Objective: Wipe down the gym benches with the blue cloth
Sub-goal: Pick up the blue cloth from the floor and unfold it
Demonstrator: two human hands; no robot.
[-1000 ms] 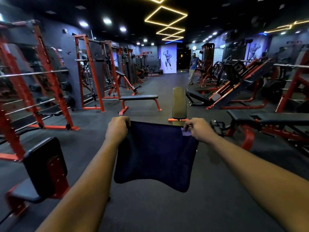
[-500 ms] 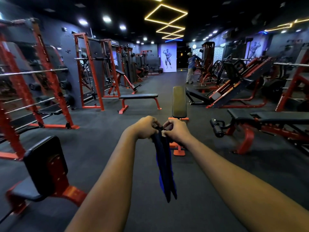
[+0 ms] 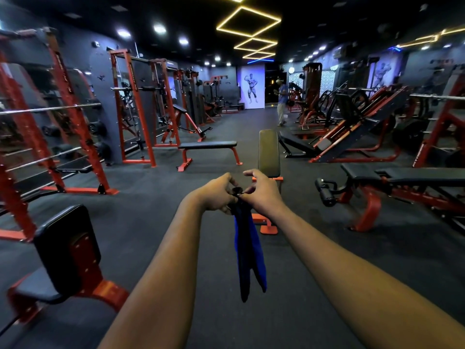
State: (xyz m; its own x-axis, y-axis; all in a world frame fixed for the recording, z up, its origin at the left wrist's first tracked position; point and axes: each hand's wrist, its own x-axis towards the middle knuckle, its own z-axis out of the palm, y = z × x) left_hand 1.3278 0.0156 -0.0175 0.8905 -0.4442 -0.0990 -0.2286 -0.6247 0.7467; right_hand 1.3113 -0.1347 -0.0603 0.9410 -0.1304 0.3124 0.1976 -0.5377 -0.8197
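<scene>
Across a large, dim gym with a black ceiling, a dark rubber floor [image 3: 251,127] stretches away from me under yellow diamond-shaped strip lights [image 3: 249,21]. Along the left wall stand tall red steel racks [image 3: 130,107] carrying silver barbells. On the right sit red-and-black angled machines [image 3: 357,132]. At the far end hangs a pale poster of a bodybuilder [image 3: 252,87], and near it stands a distant person in a blue top [image 3: 282,103].

Several black padded benches with red frames are spread about. One adjustable bench [image 3: 407,176] lies to my right, a flat bench [image 3: 207,145] lies ahead on the left, and a narrow bench [image 3: 269,153] runs lengthwise straight ahead of me, just beyond my hands. At lower left is a small black seat with an upright back pad [image 3: 66,245].

Both my bare arms reach forward, hands meeting in the middle. My left hand [image 3: 217,195] and my right hand [image 3: 264,195] each pinch the top of the dark blue cloth [image 3: 247,253] between fingers and thumb, nearly touching each other. It hangs straight down from them in a folded strip, above the floor, not touching any bench.

No containers are visible.
</scene>
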